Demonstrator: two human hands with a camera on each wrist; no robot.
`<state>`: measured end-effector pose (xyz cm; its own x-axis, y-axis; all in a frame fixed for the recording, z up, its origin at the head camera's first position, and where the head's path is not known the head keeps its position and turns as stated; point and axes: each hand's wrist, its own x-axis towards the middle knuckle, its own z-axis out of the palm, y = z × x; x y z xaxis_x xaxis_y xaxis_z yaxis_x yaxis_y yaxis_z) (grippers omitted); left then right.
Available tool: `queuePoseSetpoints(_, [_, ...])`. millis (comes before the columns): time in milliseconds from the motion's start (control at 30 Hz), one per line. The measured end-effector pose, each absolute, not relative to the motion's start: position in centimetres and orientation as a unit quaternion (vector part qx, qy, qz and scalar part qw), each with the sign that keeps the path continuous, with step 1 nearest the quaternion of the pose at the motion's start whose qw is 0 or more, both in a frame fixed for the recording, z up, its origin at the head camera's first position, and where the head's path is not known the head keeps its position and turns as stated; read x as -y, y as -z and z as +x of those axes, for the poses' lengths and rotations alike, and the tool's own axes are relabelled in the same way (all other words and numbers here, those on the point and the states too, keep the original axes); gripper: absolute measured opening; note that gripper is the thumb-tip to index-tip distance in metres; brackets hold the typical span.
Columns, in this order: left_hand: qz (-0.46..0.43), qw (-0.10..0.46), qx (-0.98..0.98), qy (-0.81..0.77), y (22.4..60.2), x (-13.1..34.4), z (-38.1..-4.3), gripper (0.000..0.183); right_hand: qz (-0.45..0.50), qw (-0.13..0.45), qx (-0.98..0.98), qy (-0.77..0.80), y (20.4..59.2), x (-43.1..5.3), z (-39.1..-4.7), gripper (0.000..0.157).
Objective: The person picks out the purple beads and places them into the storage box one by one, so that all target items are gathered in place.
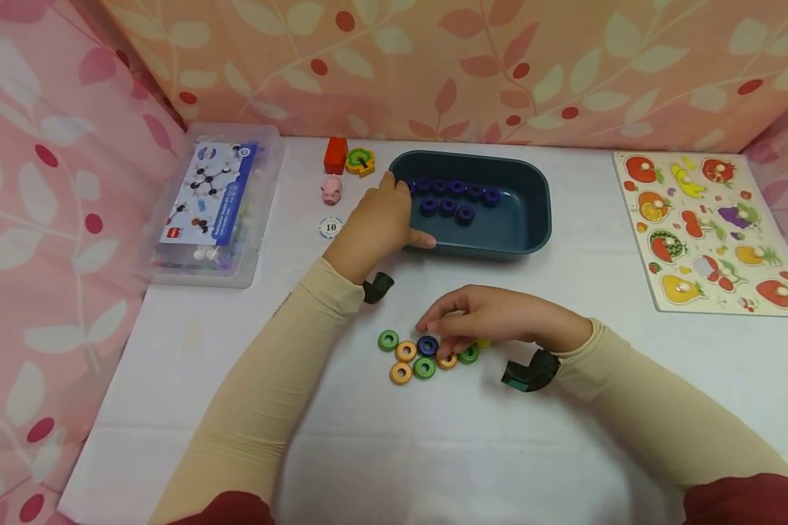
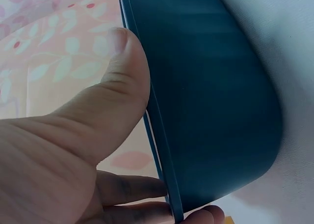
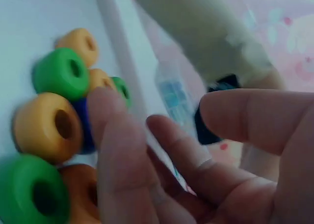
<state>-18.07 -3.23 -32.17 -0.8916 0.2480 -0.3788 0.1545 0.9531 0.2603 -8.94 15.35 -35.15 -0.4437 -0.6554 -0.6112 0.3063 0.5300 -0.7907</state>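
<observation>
My left hand (image 1: pixel 376 230) grips the left end of a dark teal plastic tub (image 1: pixel 479 253), thumb on the near rim and fingers over the left rim. In the left wrist view the thumb lies along the tub's rim (image 2: pixel 164 170). Several dark purple rings (image 1: pixel 465 216) lie inside the tub, toward its left and back. Over a cluster of small rings on the table, my right hand (image 1: pixel 499 313) hovers with loosely bent fingers, holding nothing. A dark blue ring (image 1: pixel 421 347) sits just by its fingertips, among green rings (image 1: pixel 382 342) and orange rings (image 1: pixel 394 377).
A clear molecular model kit box (image 1: pixel 243 273) stands on the left. Near the tub's left are a red block (image 1: pixel 335 156), tree piece (image 1: pixel 360 162), pink pig (image 1: pixel 331 190) and white "10" token (image 1: pixel 330 228). A fruit puzzle board (image 1: pixel 683 255) lies at right.
</observation>
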Motion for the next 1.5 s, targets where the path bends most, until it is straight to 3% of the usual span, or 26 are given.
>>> queuePoseSetpoints(500, [0.101, 0.206, -0.966, -0.116, 31.9, 3.4, -18.0, 0.112, -0.171, 0.483, -0.755, 0.411, 35.6, -13.6, -8.5, 0.034])
queuePoseSetpoints(1100, [0.104, 0.206, -0.966, -0.113, 32.1, 3.3, -18.2, 0.113, -0.160, 0.456, -0.781, 0.397, 34.7, -14.6, -9.9, 0.034])
queuePoseSetpoints(1333, [0.112, 0.199, -0.967, -0.112, 32.1, 3.3, -18.1, 0.111, -0.112, 0.360, -0.810, 0.449, 31.2, -18.3, -12.6, 0.039])
queuePoseSetpoints(1500, [0.109, 0.198, -0.968, -0.109, 32.1, 3.2, -18.0, 0.113, -0.044, 0.316, -0.833, 0.453, 31.5, -20.2, -15.9, 0.044])
